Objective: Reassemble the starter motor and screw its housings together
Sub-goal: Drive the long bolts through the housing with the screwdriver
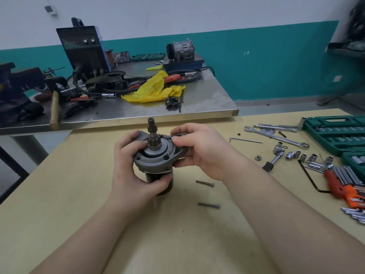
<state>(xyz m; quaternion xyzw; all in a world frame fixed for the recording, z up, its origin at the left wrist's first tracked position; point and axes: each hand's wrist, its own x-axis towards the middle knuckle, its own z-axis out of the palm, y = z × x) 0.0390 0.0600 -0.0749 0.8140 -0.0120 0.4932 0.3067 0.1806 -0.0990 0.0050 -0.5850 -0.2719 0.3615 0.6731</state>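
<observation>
The starter motor (156,157) stands upright over the wooden table (177,234), its toothed shaft pointing up and its grey front housing seated on the black body. My left hand (130,165) grips the black body and the housing's left edge. My right hand (199,151) grips the housing's right flange, thumb on its top face. Two long dark bolts lie loose on the table to the right: one bolt (205,183) nearer the motor, the other bolt (208,205) closer to me.
At the right lie a green socket case (335,133), loose sockets (304,156), a ratchet (274,158), a spanner (276,137), an Allen key (245,140) and an orange hex key set (347,186). Behind stands a cluttered steel bench (207,103) carrying a welder (85,49).
</observation>
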